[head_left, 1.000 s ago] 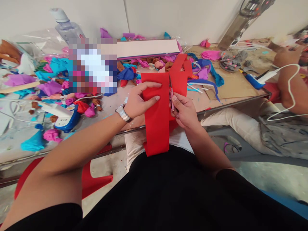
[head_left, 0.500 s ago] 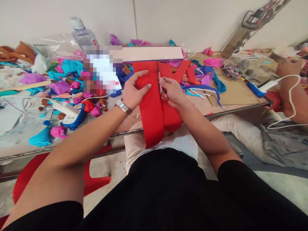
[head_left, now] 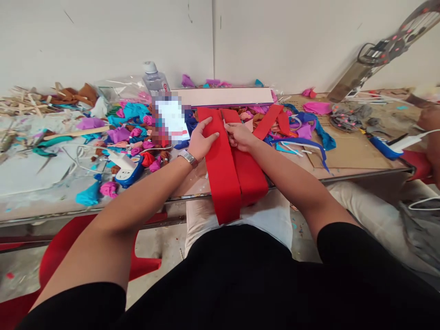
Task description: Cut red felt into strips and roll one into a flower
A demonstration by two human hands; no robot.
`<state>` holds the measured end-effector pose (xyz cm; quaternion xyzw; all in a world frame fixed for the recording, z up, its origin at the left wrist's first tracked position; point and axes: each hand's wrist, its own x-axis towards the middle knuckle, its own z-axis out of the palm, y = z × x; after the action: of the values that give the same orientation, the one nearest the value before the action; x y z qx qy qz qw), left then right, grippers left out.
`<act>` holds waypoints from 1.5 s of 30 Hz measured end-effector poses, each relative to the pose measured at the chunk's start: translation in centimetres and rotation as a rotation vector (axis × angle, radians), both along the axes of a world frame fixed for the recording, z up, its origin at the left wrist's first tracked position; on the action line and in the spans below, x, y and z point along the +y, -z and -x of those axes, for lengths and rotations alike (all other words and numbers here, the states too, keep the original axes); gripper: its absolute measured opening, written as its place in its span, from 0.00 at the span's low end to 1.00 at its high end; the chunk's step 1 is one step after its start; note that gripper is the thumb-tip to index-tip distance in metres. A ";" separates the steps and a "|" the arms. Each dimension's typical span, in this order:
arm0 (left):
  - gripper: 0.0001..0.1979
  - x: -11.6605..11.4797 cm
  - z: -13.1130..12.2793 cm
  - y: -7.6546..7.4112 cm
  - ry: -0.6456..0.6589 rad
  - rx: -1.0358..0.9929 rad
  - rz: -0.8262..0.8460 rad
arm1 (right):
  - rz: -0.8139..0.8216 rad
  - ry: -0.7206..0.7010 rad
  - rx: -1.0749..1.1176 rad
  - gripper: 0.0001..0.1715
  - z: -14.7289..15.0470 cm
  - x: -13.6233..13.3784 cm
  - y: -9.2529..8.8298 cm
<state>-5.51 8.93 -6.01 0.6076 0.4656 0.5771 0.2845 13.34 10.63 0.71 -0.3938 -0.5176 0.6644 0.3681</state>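
Note:
A length of red cloth (head_left: 222, 169) lies across the table and hangs over its front edge onto my lap. A lengthwise cut splits it into a left strip and a wider right piece (head_left: 252, 176). My left hand (head_left: 201, 140) rests flat on the left strip, thumb and fingers apart. Small scissors (head_left: 223, 122) are gripped in my right hand (head_left: 239, 136), their blades at the cut near the cloth's far edge. My fingers cover most of the handles. More red pieces (head_left: 270, 121) lie just beyond my right hand.
Left of the cloth are a lit phone (head_left: 173, 121), a bottle (head_left: 154, 80), a blue-white power strip (head_left: 129, 172) and colourful scraps (head_left: 118, 134). Cardboard (head_left: 347, 156) and another power strip (head_left: 385, 147) are on the right. A co-worker's arm (head_left: 432, 133) shows at the right edge.
The view has tilted up, so the table appears lower. Beside the scissors, the red cloth at upper right has shifted away and coloured scraps show there. Both hands stay on their places.

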 end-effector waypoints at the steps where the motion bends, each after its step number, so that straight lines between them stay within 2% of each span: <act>1: 0.37 0.0 0.0 0.1 0.001 0.002 0.002 | 0.009 -0.008 0.012 0.18 -0.1 -0.1 0.1; 6: 0.37 -0.4 -0.1 -0.1 0.008 -0.020 0.018 | 0.040 -0.035 0.095 0.21 -0.4 -0.2 -0.6; 12: 0.34 -1.2 -0.5 -0.9 0.000 -0.065 0.012 | 0.041 -0.051 0.112 0.19 -0.6 -0.1 -1.0; 21: 0.33 -1.6 -0.8 -1.5 -0.015 -0.021 0.000 | -0.011 -0.054 0.094 0.22 -0.4 -0.9 -1.5; 32: 0.34 -2.2 -1.0 -2.1 -0.060 0.073 0.005 | -0.038 0.011 0.061 0.24 -0.1 -0.8 -1.2; 39: 0.41 -2.6 -0.9 -2.9 -0.143 0.257 0.052 | -0.056 0.014 0.037 0.20 -0.3 -0.9 -1.4; 45: 0.44 -2.5 -1.0 -3.1 -0.190 0.278 0.109 | -0.049 -0.030 0.029 0.21 -1.1 -0.7 -1.9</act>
<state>-4.53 6.43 -2.89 0.6187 0.5863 0.4856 0.1940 14.49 9.89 2.65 -0.3673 -0.5342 0.6627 0.3749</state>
